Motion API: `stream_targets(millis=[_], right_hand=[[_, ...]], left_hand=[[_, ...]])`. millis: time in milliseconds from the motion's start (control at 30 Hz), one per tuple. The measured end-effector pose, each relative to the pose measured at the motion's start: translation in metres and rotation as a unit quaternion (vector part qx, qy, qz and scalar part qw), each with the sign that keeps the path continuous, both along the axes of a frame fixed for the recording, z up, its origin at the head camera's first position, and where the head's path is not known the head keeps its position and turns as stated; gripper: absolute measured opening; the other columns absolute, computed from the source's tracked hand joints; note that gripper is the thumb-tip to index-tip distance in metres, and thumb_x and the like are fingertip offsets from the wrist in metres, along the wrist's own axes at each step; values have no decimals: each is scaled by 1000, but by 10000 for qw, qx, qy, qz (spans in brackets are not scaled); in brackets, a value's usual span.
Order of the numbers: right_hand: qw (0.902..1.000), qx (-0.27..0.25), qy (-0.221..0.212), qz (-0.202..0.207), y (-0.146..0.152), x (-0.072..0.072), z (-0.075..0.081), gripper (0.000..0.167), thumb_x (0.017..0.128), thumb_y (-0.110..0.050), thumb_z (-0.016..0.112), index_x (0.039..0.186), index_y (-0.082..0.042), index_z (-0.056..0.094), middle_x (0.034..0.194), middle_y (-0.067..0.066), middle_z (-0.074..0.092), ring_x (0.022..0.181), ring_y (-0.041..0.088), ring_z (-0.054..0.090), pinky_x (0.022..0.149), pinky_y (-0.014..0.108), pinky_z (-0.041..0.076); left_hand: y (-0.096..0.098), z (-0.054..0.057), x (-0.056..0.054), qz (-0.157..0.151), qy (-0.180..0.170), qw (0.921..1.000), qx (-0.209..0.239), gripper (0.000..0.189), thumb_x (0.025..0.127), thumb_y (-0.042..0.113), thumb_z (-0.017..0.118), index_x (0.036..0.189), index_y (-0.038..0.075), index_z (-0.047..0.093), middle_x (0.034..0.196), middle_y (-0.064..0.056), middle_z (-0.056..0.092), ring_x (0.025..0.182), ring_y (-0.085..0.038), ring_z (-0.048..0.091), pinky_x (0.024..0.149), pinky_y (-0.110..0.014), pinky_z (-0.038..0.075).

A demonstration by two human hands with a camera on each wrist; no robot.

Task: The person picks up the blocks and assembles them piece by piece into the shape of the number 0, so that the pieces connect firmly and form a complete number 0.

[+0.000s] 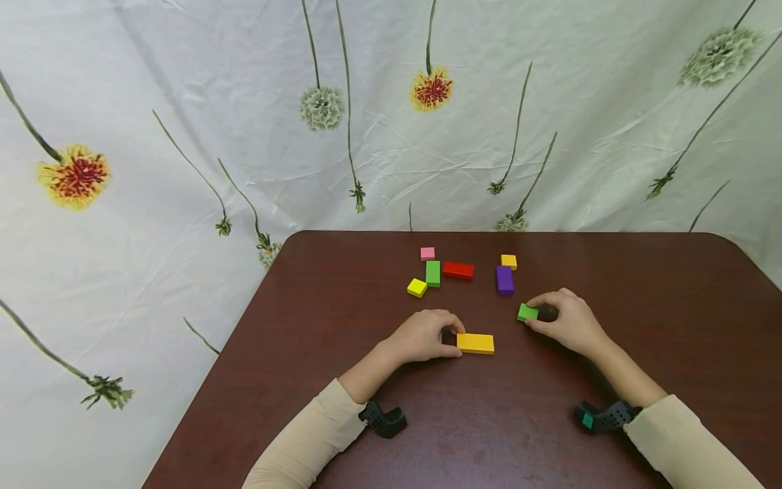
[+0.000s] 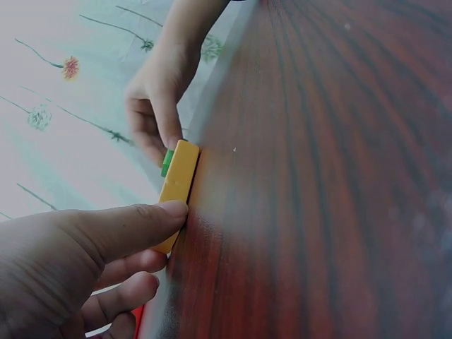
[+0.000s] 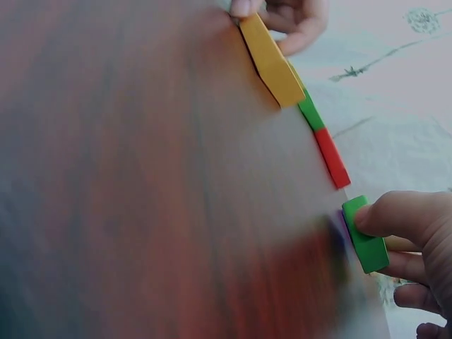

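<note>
While the left hand pinches an orange block, the right pinches green.

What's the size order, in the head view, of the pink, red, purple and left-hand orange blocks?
1. Orange block in the left hand
2. Purple block and red block: too alike to rank
3. Pink block

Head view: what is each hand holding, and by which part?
The left hand pinches the long orange-yellow block by its left end; the right hand pinches the small green block by opposite sides.
</note>
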State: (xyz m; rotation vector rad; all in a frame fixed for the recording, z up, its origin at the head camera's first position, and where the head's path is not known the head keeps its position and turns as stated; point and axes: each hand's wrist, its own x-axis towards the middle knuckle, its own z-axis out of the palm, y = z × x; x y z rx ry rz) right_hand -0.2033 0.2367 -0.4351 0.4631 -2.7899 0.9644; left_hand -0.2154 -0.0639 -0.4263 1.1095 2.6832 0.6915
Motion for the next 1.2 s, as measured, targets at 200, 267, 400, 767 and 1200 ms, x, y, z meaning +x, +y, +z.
stream_targets(millis=[200,267,400,767,1200], right_hand=[[9998,-21,142,158,-11,5,-1,27,78,-18,82,101,-6,74,95,5,65,88,24,54,76,44,47],[9997,-33,168,198,-15,7,-2,27,77,-18,83,100,-7,74,94,3,65,86,21,53,74,41,47],[9994,-66,184,292,-22,11,-2,26,76,-20,85,98,-9,75,90,0,63,81,17,49,69,36,45],[9986,-86,227,462,-33,17,-6,26,75,-21,86,96,-11,75,89,-3,61,82,15,51,71,35,47],[9978,-34,367,554,-37,19,-8,25,75,-22,86,95,-12,74,88,-5,62,80,13,50,69,33,47]], left_hand=[[0,0,0,9,-27,10000,18,29,81,27,81,104,15,69,95,5,64,73,-8,51,67,-18,44],[0,0,0,15,-32,10000,17,29,81,27,81,104,15,69,95,5,64,73,-8,51,68,-18,44],[1,1,1,19,-11,10000,22,29,81,28,81,105,14,69,95,5,64,72,-8,51,68,-18,44],[0,1,0,43,-34,10000,10,30,81,28,81,105,15,69,95,5,63,68,-8,49,64,-19,44],[0,0,1,47,-4,10000,-2,30,81,28,81,105,14,69,94,5,63,76,-8,52,70,-19,45]])
